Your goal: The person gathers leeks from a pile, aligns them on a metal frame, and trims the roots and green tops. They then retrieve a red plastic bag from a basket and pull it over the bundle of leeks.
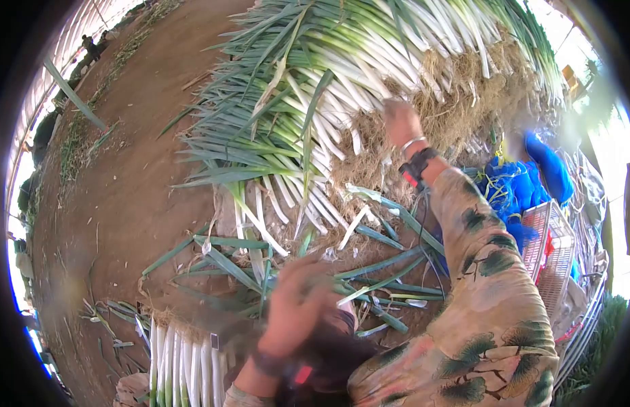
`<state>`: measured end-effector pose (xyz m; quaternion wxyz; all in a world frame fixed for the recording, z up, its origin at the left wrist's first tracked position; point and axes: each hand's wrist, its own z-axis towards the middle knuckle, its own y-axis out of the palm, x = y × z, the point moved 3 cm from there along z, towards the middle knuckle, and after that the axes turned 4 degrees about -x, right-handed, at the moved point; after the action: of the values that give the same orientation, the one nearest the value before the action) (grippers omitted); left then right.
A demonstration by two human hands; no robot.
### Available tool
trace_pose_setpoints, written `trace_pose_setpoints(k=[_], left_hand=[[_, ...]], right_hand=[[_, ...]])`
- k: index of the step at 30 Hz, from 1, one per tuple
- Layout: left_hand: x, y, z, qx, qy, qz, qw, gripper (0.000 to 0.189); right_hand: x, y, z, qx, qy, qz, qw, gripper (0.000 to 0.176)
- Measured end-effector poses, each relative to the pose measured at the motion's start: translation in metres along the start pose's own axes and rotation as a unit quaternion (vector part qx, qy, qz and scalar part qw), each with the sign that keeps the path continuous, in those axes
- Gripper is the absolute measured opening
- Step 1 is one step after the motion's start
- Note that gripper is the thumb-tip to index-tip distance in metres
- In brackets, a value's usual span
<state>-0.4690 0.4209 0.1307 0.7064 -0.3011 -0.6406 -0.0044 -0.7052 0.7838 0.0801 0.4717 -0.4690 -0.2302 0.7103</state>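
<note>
A large heap of long green onions [369, 74] lies on the ground, white stalks and tangled roots towards me, green leaves to the left. My right hand [402, 123] reaches over the roots [437, 102] at the heap's near side. Its fingers are blurred at the white ends, and I cannot tell whether they grip a stalk. Close to my body, my left hand [294, 308] is smeared by motion, its fingers apart and no stalk showing in them. Below it to the left, a row of green onions [186, 363] lies with white stalks side by side, roots away from me.
Loose leaves and torn stalks [227, 264] litter the soil between the heap and me. On the right are a bundle of blue netting [515, 186] and a pale plastic crate [552, 247]. Bare brown earth [125, 183] stretches along the left.
</note>
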Motion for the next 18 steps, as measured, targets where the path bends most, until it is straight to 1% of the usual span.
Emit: trace_pose_setpoints(k=[2,3,5,6,8,10,11,12,13,15,17,18], left_hand=[[-0.032,-0.012,0.0,0.082,-0.092,-0.13,0.984,0.018],[-0.045,-0.019,-0.002,0.121,-0.137,-0.194,0.964,0.016],[-0.065,-0.03,-0.006,0.149,-0.193,-0.222,0.944,0.014],[-0.074,-0.034,-0.009,0.164,-0.22,-0.236,0.932,0.014],[-0.1,-0.035,-0.013,0.155,-0.241,-0.242,0.927,0.013],[-0.117,-0.03,-0.015,0.156,-0.252,-0.255,0.92,0.016],[-0.12,-0.029,-0.014,0.153,-0.26,-0.24,0.923,0.016],[-0.122,-0.03,-0.014,0.15,-0.269,-0.223,0.925,0.016],[-0.125,-0.032,-0.016,0.149,-0.278,-0.206,0.926,0.017],[-0.127,-0.035,-0.02,0.147,-0.271,-0.198,0.931,0.019],[-0.13,-0.036,-0.025,0.154,-0.256,-0.184,0.937,0.02],[-0.131,-0.037,-0.027,0.156,-0.249,-0.172,0.94,0.02]], right_hand=[[0.029,-0.015,0.031,0.13,-0.072,-0.131,0.98,0.027],[0.038,-0.022,0.042,0.108,-0.019,-0.17,0.979,0.029],[0.053,-0.033,0.064,0.061,0.085,-0.242,0.965,0.035],[0.065,-0.029,0.073,0.029,0.139,-0.241,0.96,0.036],[0.082,-0.015,0.087,-0.038,0.244,-0.236,0.94,0.038],[0.083,0.0,0.096,-0.029,0.226,-0.317,0.921,0.037],[0.083,0.006,0.097,-0.024,0.218,-0.356,0.908,0.037],[0.074,0.004,0.099,-0.011,0.229,-0.405,0.885,0.038],[0.069,-0.004,0.098,-0.037,0.273,-0.354,0.894,0.04],[0.094,0.003,0.094,-0.007,0.25,-0.329,0.911,0.042],[0.094,-0.001,0.091,-0.051,0.27,-0.281,0.919,0.032],[0.093,-0.003,0.09,-0.052,0.265,-0.282,0.921,0.031]])
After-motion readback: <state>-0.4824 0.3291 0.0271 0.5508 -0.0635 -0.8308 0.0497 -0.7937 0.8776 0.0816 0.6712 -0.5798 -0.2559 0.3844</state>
